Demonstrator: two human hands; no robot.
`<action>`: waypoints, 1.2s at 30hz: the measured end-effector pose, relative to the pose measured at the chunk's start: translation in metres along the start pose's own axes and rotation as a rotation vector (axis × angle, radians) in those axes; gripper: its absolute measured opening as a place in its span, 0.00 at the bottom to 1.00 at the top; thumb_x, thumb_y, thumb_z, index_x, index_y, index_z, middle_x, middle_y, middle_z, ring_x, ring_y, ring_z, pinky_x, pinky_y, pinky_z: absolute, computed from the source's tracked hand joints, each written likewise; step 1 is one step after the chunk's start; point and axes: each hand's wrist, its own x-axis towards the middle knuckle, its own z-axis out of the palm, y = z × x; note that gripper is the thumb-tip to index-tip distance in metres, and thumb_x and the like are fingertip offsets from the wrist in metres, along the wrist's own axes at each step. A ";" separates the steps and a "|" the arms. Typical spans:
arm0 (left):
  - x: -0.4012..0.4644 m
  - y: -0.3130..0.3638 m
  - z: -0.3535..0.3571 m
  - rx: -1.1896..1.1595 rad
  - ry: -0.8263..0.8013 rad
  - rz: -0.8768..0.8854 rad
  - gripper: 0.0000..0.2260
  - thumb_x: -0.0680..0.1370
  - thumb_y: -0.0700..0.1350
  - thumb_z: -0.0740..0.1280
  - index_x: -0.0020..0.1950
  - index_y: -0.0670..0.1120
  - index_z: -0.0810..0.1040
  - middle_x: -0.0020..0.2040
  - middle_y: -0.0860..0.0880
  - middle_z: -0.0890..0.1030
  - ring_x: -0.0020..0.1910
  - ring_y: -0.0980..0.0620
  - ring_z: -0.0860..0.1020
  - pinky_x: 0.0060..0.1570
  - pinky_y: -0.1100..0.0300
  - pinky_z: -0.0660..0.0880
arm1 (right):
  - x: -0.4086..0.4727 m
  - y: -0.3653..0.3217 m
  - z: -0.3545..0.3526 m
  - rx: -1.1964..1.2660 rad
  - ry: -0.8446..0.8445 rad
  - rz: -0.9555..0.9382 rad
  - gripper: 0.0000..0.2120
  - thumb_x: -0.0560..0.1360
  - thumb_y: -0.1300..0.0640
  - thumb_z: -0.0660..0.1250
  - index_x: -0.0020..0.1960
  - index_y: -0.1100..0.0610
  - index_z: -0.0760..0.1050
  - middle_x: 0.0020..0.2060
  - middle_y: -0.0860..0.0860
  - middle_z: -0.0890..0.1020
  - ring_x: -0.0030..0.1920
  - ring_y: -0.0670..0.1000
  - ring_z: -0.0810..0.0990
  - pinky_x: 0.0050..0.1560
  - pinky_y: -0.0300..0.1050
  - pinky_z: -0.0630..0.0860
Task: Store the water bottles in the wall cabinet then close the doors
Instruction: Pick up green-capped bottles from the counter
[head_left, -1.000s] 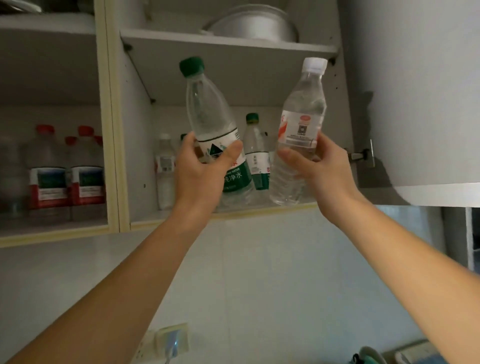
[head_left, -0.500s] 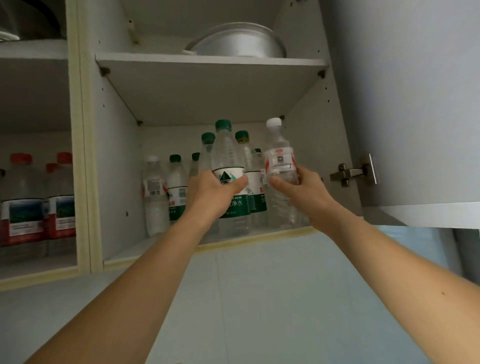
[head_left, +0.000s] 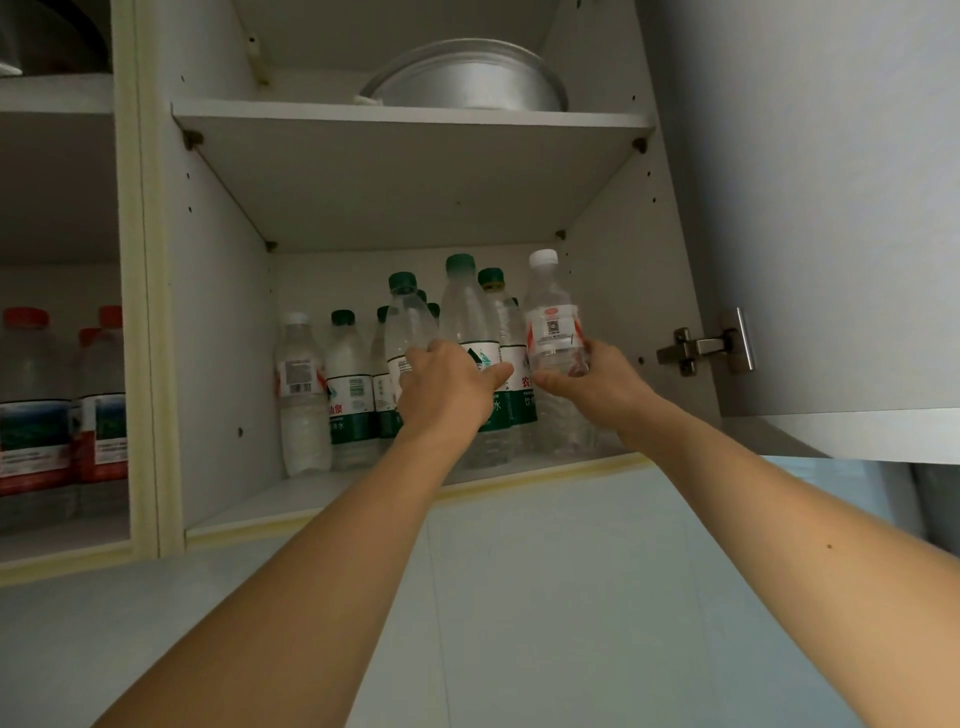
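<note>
Both my arms reach up into the open wall cabinet (head_left: 218, 322). My left hand (head_left: 447, 387) grips a green-capped water bottle (head_left: 465, 317) standing on the lower shelf. My right hand (head_left: 587, 384) grips a white-capped bottle with a red and white label (head_left: 550, 322) at the shelf's right end. Several more bottles (head_left: 348, 395) with green or white caps stand behind and to the left of these two. The cabinet's right door (head_left: 810, 208) hangs open.
A metal basin (head_left: 467, 83) lies on the upper shelf. The compartment to the left holds red-capped bottles (head_left: 98, 395). A metal hinge (head_left: 701, 345) juts out beside my right hand. Pale tiled wall (head_left: 519, 597) lies below the cabinet.
Both hands have carried their bottles from in front of the cabinet onto the lower shelf, upright among the others. The view has tilted upward.
</note>
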 end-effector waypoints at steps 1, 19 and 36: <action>0.000 0.001 0.003 0.006 0.013 -0.003 0.33 0.76 0.63 0.70 0.68 0.40 0.72 0.68 0.40 0.71 0.62 0.39 0.75 0.49 0.49 0.73 | 0.001 0.001 0.000 -0.003 -0.005 0.005 0.17 0.75 0.55 0.74 0.62 0.49 0.74 0.49 0.43 0.82 0.49 0.42 0.79 0.42 0.36 0.71; -0.005 -0.017 -0.006 -0.177 -0.049 0.111 0.16 0.74 0.52 0.77 0.54 0.43 0.80 0.53 0.45 0.82 0.49 0.48 0.81 0.48 0.50 0.81 | -0.009 -0.003 -0.004 -0.116 0.006 0.047 0.17 0.75 0.55 0.74 0.63 0.52 0.76 0.53 0.48 0.83 0.57 0.51 0.81 0.51 0.43 0.76; -0.128 -0.142 -0.121 -0.422 0.116 0.261 0.10 0.83 0.50 0.66 0.47 0.45 0.80 0.36 0.50 0.82 0.32 0.53 0.82 0.29 0.62 0.78 | -0.169 -0.031 0.141 -0.154 0.055 -0.450 0.05 0.81 0.54 0.65 0.47 0.51 0.77 0.41 0.45 0.82 0.43 0.43 0.80 0.40 0.36 0.77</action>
